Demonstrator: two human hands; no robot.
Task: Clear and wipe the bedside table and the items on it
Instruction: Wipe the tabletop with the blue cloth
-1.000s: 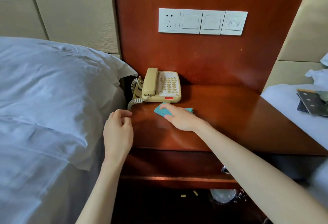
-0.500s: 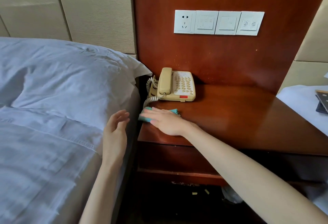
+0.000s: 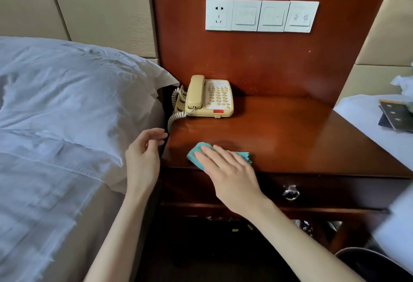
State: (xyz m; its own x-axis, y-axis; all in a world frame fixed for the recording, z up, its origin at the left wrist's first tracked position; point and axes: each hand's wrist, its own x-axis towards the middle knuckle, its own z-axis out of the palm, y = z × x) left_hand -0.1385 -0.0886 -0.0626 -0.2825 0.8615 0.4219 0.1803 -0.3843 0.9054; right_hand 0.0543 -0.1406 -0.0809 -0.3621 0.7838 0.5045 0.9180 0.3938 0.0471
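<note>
A dark red wooden bedside table (image 3: 290, 138) stands between two beds. A beige telephone (image 3: 209, 99) with a coiled cord sits at its back left corner. My right hand (image 3: 225, 170) lies flat on a teal cloth (image 3: 196, 153), pressing it on the tabletop near the front edge, left of centre. My left hand (image 3: 145, 154) hovers beside the table's left edge, over the gap to the bed, fingers spread and holding nothing.
A white pillow and sheet (image 3: 67, 114) cover the bed on the left. Another bed (image 3: 375, 125) with dark booklets (image 3: 395, 115) is on the right. A wall panel holds a socket and switches (image 3: 261, 15). A drawer with a ring handle (image 3: 290, 193) sits under the tabletop.
My right hand has slid the teal cloth from just in front of the telephone to the left edge, then back toward the front edge. My left hand has opened beside the table.
</note>
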